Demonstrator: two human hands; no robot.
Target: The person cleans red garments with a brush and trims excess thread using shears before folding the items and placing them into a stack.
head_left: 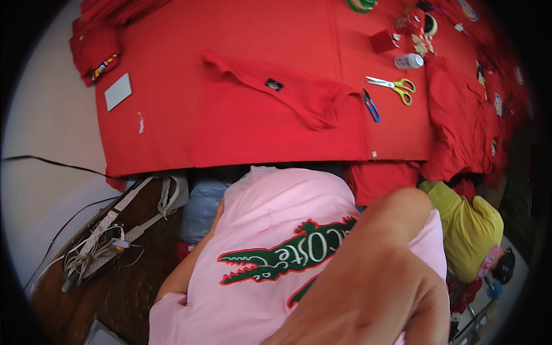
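Note:
My right hand point(374, 293) is raised close in front at the lower right, its forearm bent back from the elbow. Its fingers run out past the lower edge, so their pose is hidden. On the left, my left forearm point(192, 259) reaches down beside my pink shirt point(276, 201), which has a green crocodile design. That hand is mostly hidden behind the shirt, and its fingers cannot be made out. A red garment point(270, 126) with a small dark label lies spread at the near table edge. Neither hand visibly touches it.
On the red-covered table point(155, 115) lie scissors point(397, 86) with yellow-green handles, blue thread snips point(372, 106), a white bottle point(409, 61) and a white card point(118, 92). Red garments point(460, 115) are heaped right. A person in yellow-green point(468, 230) is at right; cables point(109, 247) lie left.

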